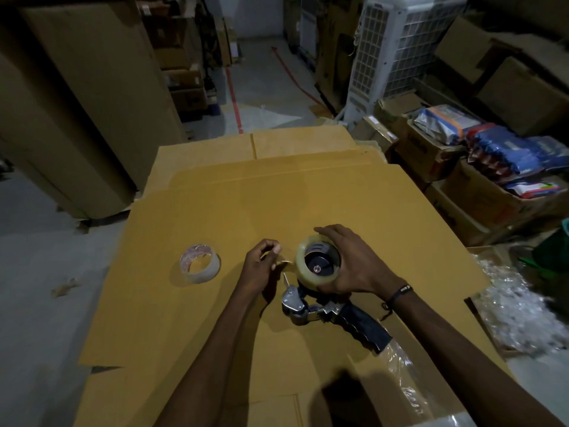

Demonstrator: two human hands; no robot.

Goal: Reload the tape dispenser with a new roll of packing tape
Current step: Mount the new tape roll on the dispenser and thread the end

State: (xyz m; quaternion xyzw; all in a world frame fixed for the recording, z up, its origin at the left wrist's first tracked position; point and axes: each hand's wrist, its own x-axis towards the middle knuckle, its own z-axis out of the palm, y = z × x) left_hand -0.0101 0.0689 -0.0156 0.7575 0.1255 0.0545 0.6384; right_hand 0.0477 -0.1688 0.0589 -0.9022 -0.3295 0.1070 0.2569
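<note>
A tape dispenser (311, 306) with a dark handle (363, 329) and metal roller lies on flat cardboard (215, 217). A full roll of clear packing tape (303, 266) sits on its dark hub. My right hand (357, 263) wraps over the roll's right side and grips it. My left hand (261, 266) is just left of the roll, with thumb and fingers pinching the free end of the tape (284, 262). A second, thin roll of clear tape (200, 262) lies flat on the cardboard further left.
Crumpled clear plastic film (517, 306) lies at the right edge. Boxes with blue packets (505, 152) stand at the right, tall cartons (77, 97) at the left, a white cooler (397, 47) behind. Grey floor (46, 288) shows to the left.
</note>
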